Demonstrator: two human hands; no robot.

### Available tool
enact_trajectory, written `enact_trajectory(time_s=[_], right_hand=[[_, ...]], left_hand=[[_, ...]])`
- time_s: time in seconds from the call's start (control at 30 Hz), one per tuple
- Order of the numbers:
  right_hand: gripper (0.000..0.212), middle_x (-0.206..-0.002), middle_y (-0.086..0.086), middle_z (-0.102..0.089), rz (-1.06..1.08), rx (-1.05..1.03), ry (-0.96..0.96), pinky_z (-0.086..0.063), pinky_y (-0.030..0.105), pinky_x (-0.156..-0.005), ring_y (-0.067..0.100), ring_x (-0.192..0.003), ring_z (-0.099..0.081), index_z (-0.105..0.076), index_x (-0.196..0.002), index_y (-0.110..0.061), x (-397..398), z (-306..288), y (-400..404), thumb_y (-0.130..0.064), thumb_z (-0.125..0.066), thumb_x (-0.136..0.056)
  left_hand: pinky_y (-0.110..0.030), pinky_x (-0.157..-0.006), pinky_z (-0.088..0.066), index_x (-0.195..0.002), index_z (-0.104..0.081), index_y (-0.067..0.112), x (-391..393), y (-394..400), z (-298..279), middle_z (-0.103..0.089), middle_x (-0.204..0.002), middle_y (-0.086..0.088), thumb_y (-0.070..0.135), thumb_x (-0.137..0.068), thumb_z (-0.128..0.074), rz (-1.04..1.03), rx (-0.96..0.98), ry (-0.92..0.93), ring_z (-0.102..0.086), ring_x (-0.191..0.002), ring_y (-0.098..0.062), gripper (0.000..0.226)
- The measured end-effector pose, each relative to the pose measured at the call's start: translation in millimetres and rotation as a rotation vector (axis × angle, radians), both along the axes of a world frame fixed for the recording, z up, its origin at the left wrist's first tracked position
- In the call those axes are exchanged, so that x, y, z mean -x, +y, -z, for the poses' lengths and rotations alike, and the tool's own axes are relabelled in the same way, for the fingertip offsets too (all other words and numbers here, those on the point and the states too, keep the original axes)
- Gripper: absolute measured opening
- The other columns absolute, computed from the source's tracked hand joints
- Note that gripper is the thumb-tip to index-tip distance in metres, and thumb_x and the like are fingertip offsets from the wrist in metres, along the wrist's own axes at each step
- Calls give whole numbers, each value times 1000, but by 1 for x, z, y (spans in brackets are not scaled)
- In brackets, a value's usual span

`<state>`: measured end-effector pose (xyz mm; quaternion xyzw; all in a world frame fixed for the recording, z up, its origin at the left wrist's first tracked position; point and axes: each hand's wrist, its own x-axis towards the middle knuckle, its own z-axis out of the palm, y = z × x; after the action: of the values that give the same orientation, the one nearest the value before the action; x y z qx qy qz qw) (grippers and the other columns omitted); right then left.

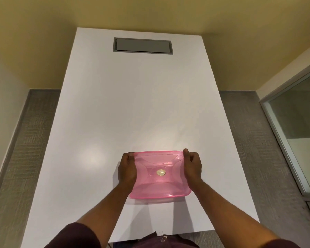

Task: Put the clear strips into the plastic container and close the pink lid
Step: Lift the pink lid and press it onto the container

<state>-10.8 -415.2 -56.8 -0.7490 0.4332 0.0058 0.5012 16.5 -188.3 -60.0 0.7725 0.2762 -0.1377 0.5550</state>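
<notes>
A translucent pink lid (159,174) lies flat on top of the plastic container, near the front of the white table (132,104). Only a thin clear edge of the container (161,199) shows under the lid's front rim. My left hand (127,170) grips the lid's left side, thumb on the far corner. My right hand (192,167) grips the right side the same way. A small pale sticker sits at the lid's centre. I see no clear strips; whatever is inside the container is hidden by the lid.
A grey rectangular hatch (143,45) is set into the far end of the table. Grey carpet runs along both sides. A glass panel with a metal frame (297,129) stands to the right. The table's front edge is close to my body.
</notes>
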Motion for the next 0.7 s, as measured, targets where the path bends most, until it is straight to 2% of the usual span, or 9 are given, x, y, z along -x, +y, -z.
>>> enact_trajectory(time_s=[0.1,0.2,0.27,0.33,0.4,0.47,0.63,0.7], right_hand=[[38,-77,-2,-57,20,-33,5,-49,43,-78,21,-76,-54,-50,-79,-16,-5,1,-3,-47,-61,-97],[43,-68,-5,-47,23,-66,30,-40,33,-64,17,-64,-45,-42,-69,-21,-9,1,-7,-46,-63,-96],[45,-66,-4,-43,14,-64,69,-35,31,-56,16,-59,-41,-39,-66,-22,-12,2,-9,-47,-62,-96],[43,-70,-3,-49,16,-49,106,-39,32,-59,18,-62,-47,-43,-71,-19,-13,3,-7,-49,-58,-97],[39,-82,-1,-60,9,-2,145,-47,37,-73,22,-76,-57,-48,-85,-17,-12,4,-2,-54,-52,-98],[39,-87,-2,-63,-17,67,155,-48,39,-79,26,-84,-61,-47,-92,-18,-10,4,4,-56,-46,-99],[41,-86,-1,-62,-34,115,108,-45,36,-76,25,-82,-60,-50,-91,-16,-8,3,6,-56,-46,-100],[46,-71,-4,-53,-24,19,59,-39,34,-65,21,-67,-50,-47,-75,-17,-7,-2,3,-55,-50,-100]], left_hand=[[-41,-87,-49,-102,-60,26,0,-1,2,-67,-101,-1,36,-104,-36,18,-91,-19,-60,-98,-30,26],[-39,-85,-48,-104,-61,26,0,-3,3,-68,-101,0,36,-104,-36,17,-132,-37,-61,-97,-30,27],[-39,-85,-49,-105,-61,25,-1,-3,5,-69,-102,-1,38,-104,-35,26,-166,-55,-61,-96,-30,29],[-38,-83,-48,-106,-61,24,-1,-3,5,-69,-102,-1,40,-104,-36,31,-191,-70,-61,-96,-30,30],[-38,-83,-48,-106,-61,24,-1,-3,5,-69,-102,0,41,-104,-37,27,-188,-79,-61,-96,-30,30],[-37,-83,-48,-106,-62,23,0,-3,6,-68,-99,1,42,-104,-37,21,-172,-91,-62,-96,-30,31],[-30,-84,-42,-110,-66,22,3,0,1,-66,-102,5,43,-103,-42,3,-72,-98,-61,-101,-24,32],[-31,-89,-45,-115,-65,20,3,3,-3,-66,-108,4,48,-100,-46,-8,10,-33,-62,-106,-24,37]])
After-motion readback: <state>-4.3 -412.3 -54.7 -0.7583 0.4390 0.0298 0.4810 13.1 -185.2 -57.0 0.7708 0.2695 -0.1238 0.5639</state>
